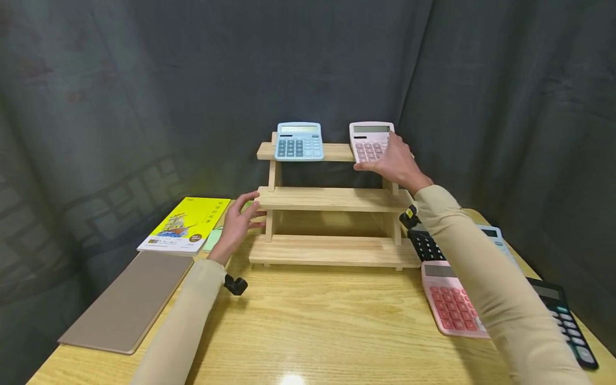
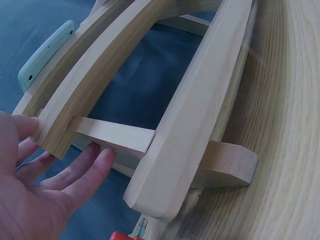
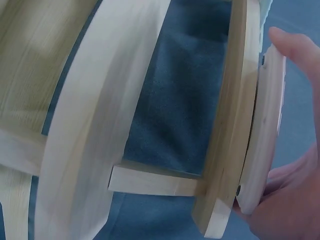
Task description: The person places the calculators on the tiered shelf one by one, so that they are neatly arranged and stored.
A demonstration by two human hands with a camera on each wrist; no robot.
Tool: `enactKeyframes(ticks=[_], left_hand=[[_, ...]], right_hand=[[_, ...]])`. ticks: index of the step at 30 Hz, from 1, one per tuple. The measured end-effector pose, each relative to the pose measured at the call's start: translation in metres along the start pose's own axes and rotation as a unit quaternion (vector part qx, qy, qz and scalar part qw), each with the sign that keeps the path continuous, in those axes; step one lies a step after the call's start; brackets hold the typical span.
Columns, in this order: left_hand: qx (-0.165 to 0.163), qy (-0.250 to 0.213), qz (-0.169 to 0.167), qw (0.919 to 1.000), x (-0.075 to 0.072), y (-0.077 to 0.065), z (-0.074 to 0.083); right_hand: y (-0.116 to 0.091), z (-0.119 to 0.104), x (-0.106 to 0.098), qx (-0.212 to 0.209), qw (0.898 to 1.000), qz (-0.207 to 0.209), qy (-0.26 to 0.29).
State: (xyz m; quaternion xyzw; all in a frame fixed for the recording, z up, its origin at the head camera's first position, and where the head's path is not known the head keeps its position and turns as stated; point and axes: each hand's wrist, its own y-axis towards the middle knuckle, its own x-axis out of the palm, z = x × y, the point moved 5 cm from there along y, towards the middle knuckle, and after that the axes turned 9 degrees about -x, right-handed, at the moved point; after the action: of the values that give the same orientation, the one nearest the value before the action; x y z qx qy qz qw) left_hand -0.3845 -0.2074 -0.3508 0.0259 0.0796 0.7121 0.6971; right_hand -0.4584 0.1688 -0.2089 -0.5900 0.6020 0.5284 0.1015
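A three-step wooden display stand [image 1: 332,199] stands on the table. At the left end of its middle step my left hand [image 1: 237,222] steadies it, thumb and fingers around the plank's end. On the right of the top step, a pale pink calculator [image 1: 369,140] leans back, its underside edge close against the plank in the right wrist view. My right hand [image 1: 398,163] grips this calculator by its right side, thumb at the lower front edge. A light blue calculator [image 1: 299,141] sits at the left of the same step.
Right of the stand lie a pink calculator [image 1: 452,305], a black calculator [image 1: 572,331] and others partly hidden by my right sleeve. To the left are a yellow book [image 1: 192,219] and a brown notebook [image 1: 130,299]. A dark curtain [image 1: 216,80] hangs behind.
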Motion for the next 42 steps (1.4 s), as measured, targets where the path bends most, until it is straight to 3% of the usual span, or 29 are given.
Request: enactKeyframes(ticks=[16,28,35,42], left_hand=[[-0.001,0.002,0.005,1.0,-0.001,0.001,0.002],[0.0,-0.007,0.001,1.0,0.002,0.001,0.0],[0.002,-0.007,-0.007,1.0,0.006,0.003,0.001],[0.001,-0.009,-0.01,0.9999,0.007,0.005,0.003]], right_hand=[[0.011,0.0,0.005,-0.013,1.0,-0.019,0.018],[0.014,0.001,0.004,0.0,0.999,-0.032,0.015],[-0.002,0.002,-0.01,0.004,1.0,-0.003,0.002],[-0.045,0.003,-0.03,0.027,1.0,0.013,0.002]])
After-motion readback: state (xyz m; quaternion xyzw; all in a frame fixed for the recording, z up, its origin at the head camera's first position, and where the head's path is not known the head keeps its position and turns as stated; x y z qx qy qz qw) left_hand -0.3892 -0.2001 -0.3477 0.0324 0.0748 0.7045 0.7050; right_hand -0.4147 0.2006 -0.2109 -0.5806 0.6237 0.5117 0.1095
